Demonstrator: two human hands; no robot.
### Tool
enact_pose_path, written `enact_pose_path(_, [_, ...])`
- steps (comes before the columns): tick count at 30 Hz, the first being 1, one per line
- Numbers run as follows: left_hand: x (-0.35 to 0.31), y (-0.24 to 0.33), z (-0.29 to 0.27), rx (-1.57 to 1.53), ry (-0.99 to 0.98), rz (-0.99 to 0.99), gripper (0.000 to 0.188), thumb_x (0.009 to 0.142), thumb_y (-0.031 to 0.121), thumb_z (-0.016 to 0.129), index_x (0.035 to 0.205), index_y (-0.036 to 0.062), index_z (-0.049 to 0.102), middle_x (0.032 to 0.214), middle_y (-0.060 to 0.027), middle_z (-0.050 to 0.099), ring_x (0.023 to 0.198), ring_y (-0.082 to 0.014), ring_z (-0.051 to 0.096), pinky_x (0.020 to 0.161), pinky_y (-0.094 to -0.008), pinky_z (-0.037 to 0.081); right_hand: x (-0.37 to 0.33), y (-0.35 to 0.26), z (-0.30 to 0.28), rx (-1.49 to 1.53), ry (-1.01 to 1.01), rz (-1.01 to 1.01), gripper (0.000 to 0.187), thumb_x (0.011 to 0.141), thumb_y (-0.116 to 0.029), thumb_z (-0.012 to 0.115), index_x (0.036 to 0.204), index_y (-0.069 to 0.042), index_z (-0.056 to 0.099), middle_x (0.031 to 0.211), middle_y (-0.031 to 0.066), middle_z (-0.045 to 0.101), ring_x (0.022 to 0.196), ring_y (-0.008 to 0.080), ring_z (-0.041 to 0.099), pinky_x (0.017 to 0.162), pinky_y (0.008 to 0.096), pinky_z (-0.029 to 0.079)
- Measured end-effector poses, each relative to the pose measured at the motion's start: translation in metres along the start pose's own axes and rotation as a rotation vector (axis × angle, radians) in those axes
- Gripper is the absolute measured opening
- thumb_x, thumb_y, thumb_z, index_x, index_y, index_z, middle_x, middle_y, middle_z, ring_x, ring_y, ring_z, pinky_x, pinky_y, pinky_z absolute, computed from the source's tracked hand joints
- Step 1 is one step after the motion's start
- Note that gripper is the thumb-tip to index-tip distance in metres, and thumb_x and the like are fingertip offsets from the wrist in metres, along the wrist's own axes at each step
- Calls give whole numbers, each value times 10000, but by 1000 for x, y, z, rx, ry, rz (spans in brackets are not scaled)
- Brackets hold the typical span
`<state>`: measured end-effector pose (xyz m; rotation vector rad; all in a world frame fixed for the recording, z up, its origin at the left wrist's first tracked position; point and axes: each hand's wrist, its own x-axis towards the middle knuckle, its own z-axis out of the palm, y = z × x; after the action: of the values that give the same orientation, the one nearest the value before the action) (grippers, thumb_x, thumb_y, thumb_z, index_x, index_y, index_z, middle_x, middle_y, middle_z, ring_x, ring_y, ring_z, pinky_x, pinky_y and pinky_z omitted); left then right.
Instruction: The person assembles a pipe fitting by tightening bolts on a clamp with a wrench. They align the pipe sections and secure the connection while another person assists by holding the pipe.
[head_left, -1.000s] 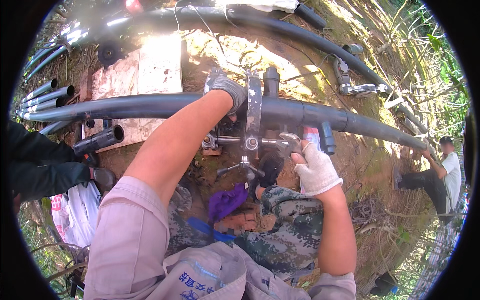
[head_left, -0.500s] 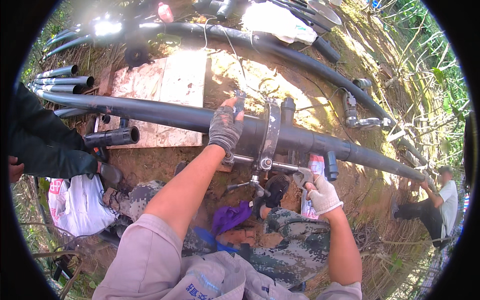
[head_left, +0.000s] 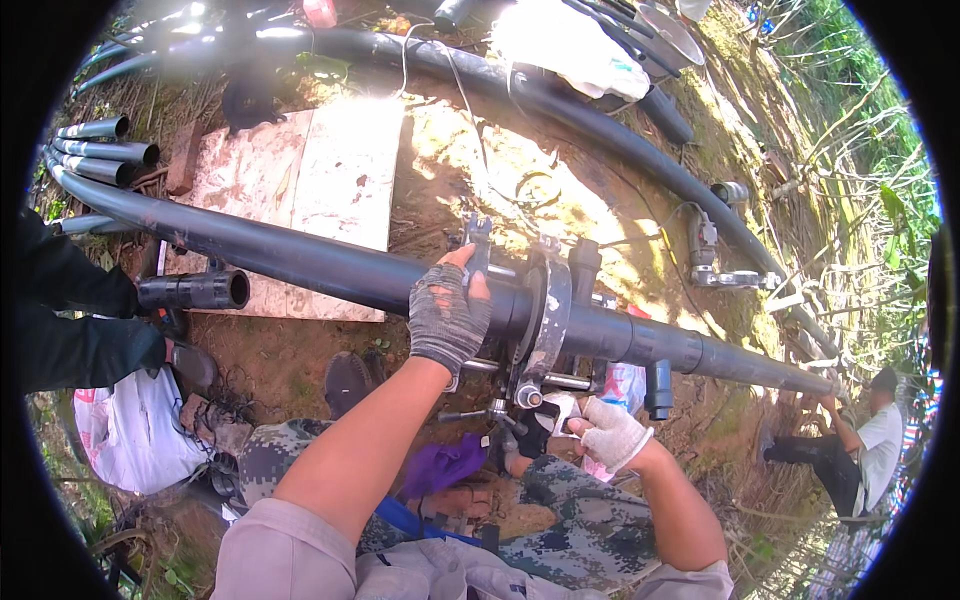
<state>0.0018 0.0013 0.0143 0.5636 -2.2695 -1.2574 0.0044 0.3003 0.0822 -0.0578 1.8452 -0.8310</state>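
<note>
A long black plastic pipe [head_left: 330, 262] runs across in front of me, held in a metal ring clamp [head_left: 548, 325] with steel rods. My left hand [head_left: 448, 312], in a grey striped fingerless glove, lies over the pipe left of the ring. Its thumb and fingers close around a grey metal lug [head_left: 478, 240] of the clamp. My right hand [head_left: 614, 437], in a white fingerless glove, is below the pipe, right of the clamp's handle [head_left: 499, 410]. Its fingers are curled; what they hold, if anything, is unclear beside a white patch.
A person in dark clothes [head_left: 75, 320] stands at the left by a short black pipe fitting [head_left: 195, 290]. At the far right another person [head_left: 868, 435] sits by the pipe's end. A pale board [head_left: 300, 190], a purple cloth [head_left: 443, 464] and a white sack [head_left: 140, 430] lie on the ground.
My right hand has come down away from the clamp's rod, slightly to the left. My left hand stays on the clamp and pipe. The whole view has shifted a little.
</note>
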Motion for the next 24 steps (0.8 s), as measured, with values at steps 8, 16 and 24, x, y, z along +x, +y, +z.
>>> enact_pose_path(8, [4, -2, 3, -12, -8, -5, 394, 886, 170, 583, 1236, -5, 626, 1146, -243, 680, 1056, -408, 661, 966, -464, 514, 30, 6, -15, -158, -111, -61, 208, 1013, -215, 572, 1073, -16, 582, 748, 82, 614, 659, 181, 608, 592, 370, 475])
enact_pose_path(16, [-2, -2, 4, 31, -75, -104, 424, 946, 217, 552, 1307, 1, 606, 1212, -241, 665, 1117, -382, 649, 1005, -445, 492, 29, -35, -29, -85, -246, 35, 250, 1033, -284, 570, 1040, -37, 602, 733, 10, 565, 658, 107, 564, 570, 317, 454])
enact_pose_path(24, [-2, 0, 1, 104, -92, -104, 440, 965, 256, 544, 1349, 47, 588, 1239, -234, 658, 1155, -378, 633, 1025, -446, 479, 19, -40, -17, -11, -204, 53, 290, 1041, -344, 566, 1051, -57, 597, 645, 13, 565, 521, 100, 519, 458, 274, 389])
